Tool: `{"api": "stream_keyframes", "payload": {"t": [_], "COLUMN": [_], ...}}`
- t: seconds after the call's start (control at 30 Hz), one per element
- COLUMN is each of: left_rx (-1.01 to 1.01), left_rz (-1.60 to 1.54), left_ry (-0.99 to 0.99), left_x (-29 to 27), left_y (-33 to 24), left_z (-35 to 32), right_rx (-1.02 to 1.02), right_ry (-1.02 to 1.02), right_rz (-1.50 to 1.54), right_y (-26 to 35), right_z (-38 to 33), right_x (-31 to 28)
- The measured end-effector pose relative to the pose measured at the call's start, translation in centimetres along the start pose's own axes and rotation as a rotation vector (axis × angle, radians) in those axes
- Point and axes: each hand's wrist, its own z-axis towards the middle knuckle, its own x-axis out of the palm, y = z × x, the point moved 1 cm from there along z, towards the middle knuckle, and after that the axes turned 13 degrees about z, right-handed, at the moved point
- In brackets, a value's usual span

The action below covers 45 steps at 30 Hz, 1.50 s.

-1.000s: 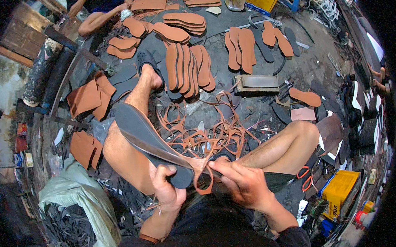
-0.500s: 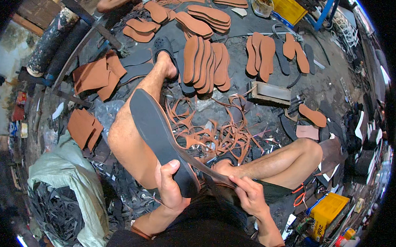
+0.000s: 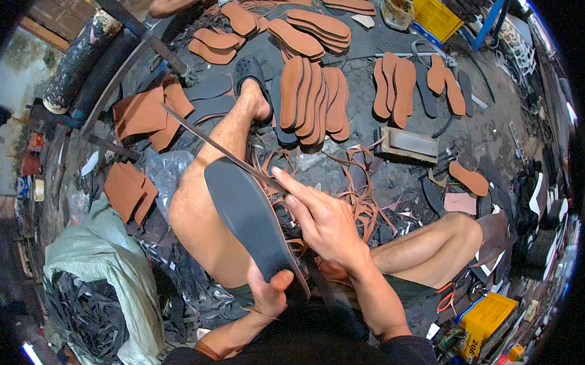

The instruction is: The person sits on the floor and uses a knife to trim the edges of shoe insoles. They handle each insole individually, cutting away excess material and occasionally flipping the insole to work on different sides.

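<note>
A dark grey shoe sole (image 3: 245, 214) with a brown edge lies slantwise over my left thigh. My left hand (image 3: 268, 292) grips its near end, thumb on the grey face. My right hand (image 3: 327, 226) is closed round the near end of a long thin knife (image 3: 216, 143), its forefinger stretched along it. The blade points to the far left and crosses the sole's far right edge; whether it touches is unclear. Brown trimmed strips (image 3: 365, 195) lie in a tangle on the floor beyond my right hand.
Brown insoles (image 3: 300, 97) lie in rows on the far floor beside a rectangular block (image 3: 406, 145). Brown sheets (image 3: 129, 189) and a pale green sack (image 3: 141, 300) of dark scraps are at left. At right are orange-handled scissors (image 3: 446, 300) and a yellow box (image 3: 491, 314).
My right hand has moved far and left with the knife, whose blade now reaches past the sole's far end. The sole has shifted slightly right and nearer, still in my left hand.
</note>
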Motion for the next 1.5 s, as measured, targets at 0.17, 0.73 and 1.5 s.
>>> {"api": "stream_keyframes", "payload": {"t": [0.17,0.73,1.5], "left_rx": [-0.182,-0.162,0.285], "left_rz": [-0.492,-0.154,0.365], "left_ry": [0.396,0.490,-0.599], "left_x": [-2.2,-1.1,-16.6], "left_y": [1.2,2.5,-4.1], "left_z": [-0.9,1.7,17.2], "right_rx": [0.080,0.187,0.445], "right_ry": [0.011,-0.640,-0.929], "right_rz": [0.273,0.862,0.445], "right_y": [-1.3,-0.8,-21.7], "right_z": [3.1,-2.9,7.7], "right_x": [0.5,-9.9,-19.3]}}
